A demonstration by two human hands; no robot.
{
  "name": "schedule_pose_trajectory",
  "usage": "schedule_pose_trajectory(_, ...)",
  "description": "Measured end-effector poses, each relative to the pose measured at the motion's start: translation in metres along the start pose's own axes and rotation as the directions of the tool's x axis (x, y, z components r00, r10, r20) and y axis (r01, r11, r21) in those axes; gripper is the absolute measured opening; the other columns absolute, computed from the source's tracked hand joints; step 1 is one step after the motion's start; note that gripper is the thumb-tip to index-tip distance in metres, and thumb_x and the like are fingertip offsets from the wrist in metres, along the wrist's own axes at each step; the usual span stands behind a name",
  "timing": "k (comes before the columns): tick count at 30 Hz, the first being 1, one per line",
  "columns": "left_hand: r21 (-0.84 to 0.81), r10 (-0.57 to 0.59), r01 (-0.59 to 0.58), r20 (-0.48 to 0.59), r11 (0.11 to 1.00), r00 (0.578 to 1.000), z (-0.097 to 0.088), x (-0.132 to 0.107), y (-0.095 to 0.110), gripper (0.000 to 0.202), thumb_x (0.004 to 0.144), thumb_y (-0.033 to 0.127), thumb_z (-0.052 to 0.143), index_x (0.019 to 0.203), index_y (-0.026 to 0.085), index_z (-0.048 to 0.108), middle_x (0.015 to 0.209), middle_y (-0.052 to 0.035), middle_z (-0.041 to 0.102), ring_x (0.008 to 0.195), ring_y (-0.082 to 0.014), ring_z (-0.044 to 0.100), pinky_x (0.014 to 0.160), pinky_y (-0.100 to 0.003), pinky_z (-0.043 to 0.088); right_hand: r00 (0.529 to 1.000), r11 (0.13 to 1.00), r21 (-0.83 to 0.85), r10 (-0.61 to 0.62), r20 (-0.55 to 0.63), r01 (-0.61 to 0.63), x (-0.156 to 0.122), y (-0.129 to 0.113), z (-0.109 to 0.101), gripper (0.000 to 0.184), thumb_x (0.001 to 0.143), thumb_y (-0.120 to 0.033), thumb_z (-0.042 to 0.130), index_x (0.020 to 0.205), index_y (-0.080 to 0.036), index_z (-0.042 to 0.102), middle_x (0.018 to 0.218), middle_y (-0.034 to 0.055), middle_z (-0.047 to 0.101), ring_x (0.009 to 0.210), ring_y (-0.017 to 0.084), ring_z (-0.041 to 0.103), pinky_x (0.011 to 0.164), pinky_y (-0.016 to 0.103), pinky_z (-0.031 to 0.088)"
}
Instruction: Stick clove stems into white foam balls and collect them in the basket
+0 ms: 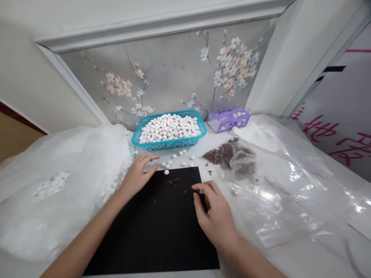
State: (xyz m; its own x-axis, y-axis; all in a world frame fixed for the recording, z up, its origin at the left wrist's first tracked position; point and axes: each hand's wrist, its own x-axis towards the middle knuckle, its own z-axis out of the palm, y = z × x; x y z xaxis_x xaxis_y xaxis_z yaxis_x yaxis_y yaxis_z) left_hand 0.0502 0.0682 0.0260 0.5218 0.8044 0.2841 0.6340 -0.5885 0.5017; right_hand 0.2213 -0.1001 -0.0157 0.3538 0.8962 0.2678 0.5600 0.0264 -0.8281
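Note:
My left hand [139,173] is over the top left edge of a black board [156,235], thumb and fingers apart and nothing visible between them. Just right of its fingertips a small white ball [166,172] rests at the board's far edge. On the right side of the board hovers my right hand [216,212], its fingers curved and the thumb apart from them. Close to those fingertips lies a small brown piece [185,192]. A little cluster of brown pieces [174,182] is on the board between the hands.
Behind the board stands a teal basket [169,144] full of white balls, with several loose balls in front. A purple tissue pack [228,119] sits right of it. Clear plastic bags flank the board: a ball bag [58,220] left, a bag of brown pieces [243,160] right.

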Motion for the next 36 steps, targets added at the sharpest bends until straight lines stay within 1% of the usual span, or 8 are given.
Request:
schedule_pose_trajectory(4, 0.122, 0.106, -0.118, 0.099, 0.985, 0.989, 0.019, -0.02, -0.005, 0.033, 0.085, 0.038, 0.047, 0.11, 0.024, 0.062, 0.111, -0.0065, 0.061, 0.107, -0.0239, 0.051, 0.096, -0.037, 0.036, 0.984, 0.978, -0.166, -0.106, 0.141, 0.129, -0.002, -0.002, 0.002, 0.032, 0.086, -0.017, 0.041, 0.114, -0.021, 0.055, 0.104, 0.0077, 0.056, 0.068, 0.014, 0.061, 0.056, 0.027, 0.049)
schedule_pose_trajectory(9, 0.1, 0.082, -0.091, 0.092, 0.991, 0.992, 0.022, -0.019, -0.007, 0.031, 0.087, 0.037, 0.045, 0.11, 0.024, 0.062, 0.114, -0.0061, 0.06, 0.109, -0.0233, 0.051, 0.095, -0.035, 0.037, 0.948, 0.915, -0.308, -0.185, 0.258, 0.262, -0.002, 0.0, 0.006, 0.033, 0.088, -0.015, 0.038, 0.115, -0.016, 0.056, 0.104, 0.0095, 0.06, 0.076, 0.019, 0.064, 0.058, 0.03, 0.05)
schedule_pose_trajectory(13, 0.091, 0.056, -0.06, 0.047, 0.994, 0.997, 0.023, -0.017, -0.007, 0.028, 0.088, 0.036, 0.043, 0.105, 0.023, 0.062, 0.119, -0.0061, 0.058, 0.111, -0.0227, 0.052, 0.095, -0.033, 0.037, 0.969, 0.948, -0.25, -0.149, 0.197, 0.196, -0.003, 0.002, 0.006, 0.027, 0.089, -0.014, 0.037, 0.1, -0.018, 0.061, 0.097, 0.0067, 0.062, 0.07, 0.016, 0.063, 0.055, 0.027, 0.048)
schedule_pose_trajectory(19, 0.095, 0.015, -0.014, -0.007, 0.995, 1.0, 0.022, -0.016, -0.005, 0.021, 0.083, 0.038, 0.051, 0.091, 0.022, 0.064, 0.09, -0.0045, 0.066, 0.086, -0.0202, 0.059, 0.08, -0.03, 0.042, 0.98, 0.98, -0.15, -0.106, 0.167, 0.132, -0.002, 0.002, 0.004, 0.02, 0.089, -0.015, 0.038, 0.087, -0.021, 0.057, 0.092, 0.0033, 0.061, 0.067, 0.013, 0.061, 0.054, 0.024, 0.045)
schedule_pose_trajectory(21, 0.017, -0.019, 0.021, -0.096, 1.0, 0.995, 0.021, -0.019, 0.003, 0.022, 0.081, 0.038, 0.055, 0.091, 0.022, 0.065, 0.089, -0.0046, 0.065, 0.084, -0.0196, 0.059, 0.079, -0.03, 0.043, 0.987, 0.992, -0.098, -0.066, 0.144, 0.081, -0.001, 0.001, 0.003, 0.017, 0.089, -0.018, 0.039, 0.088, -0.022, 0.055, 0.089, 0.0018, 0.061, 0.065, 0.012, 0.06, 0.056, 0.024, 0.044)
schedule_pose_trajectory(24, -0.248, -0.154, 0.104, -0.193, 0.963, 0.969, 0.023, -0.031, 0.026, 0.024, 0.076, 0.037, 0.062, 0.094, 0.022, 0.066, 0.092, -0.004, 0.066, 0.082, -0.0179, 0.059, 0.076, -0.027, 0.045, 0.995, 0.999, 0.004, 0.04, 0.09, -0.041, -0.001, 0.001, 0.001, 0.014, 0.091, -0.024, 0.038, 0.093, -0.022, 0.052, 0.076, -0.001, 0.062, 0.057, 0.012, 0.057, 0.055, 0.024, 0.044)
schedule_pose_trajectory(29, -0.613, -0.338, 0.259, -0.014, 0.746, 0.941, 0.04, -0.056, 0.067, 0.02, 0.076, 0.033, 0.063, 0.091, 0.021, 0.066, 0.09, -0.0032, 0.066, 0.085, -0.0168, 0.061, 0.076, -0.024, 0.048, 0.997, 0.989, 0.126, 0.07, 0.027, -0.073, -0.002, 0.004, 0.0, 0.014, 0.089, -0.027, 0.042, 0.094, -0.022, 0.054, 0.075, -0.0007, 0.062, 0.053, 0.01, 0.053, 0.053, 0.022, 0.044)
schedule_pose_trajectory(36, -0.696, -0.28, 0.366, 0.241, 0.618, 0.929, 0.049, -0.064, 0.071, 0.017, 0.072, 0.028, 0.068, 0.086, 0.02, 0.067, 0.084, -0.0022, 0.068, 0.08, -0.0151, 0.062, 0.074, -0.024, 0.049, 0.995, 0.97, 0.232, -0.051, -0.08, 0.069, 0.0, 0.001, 0.0, 0.018, 0.086, -0.019, 0.047, 0.094, -0.02, 0.063, 0.088, 0.0046, 0.064, 0.059, 0.01, 0.056, 0.052, 0.022, 0.047)
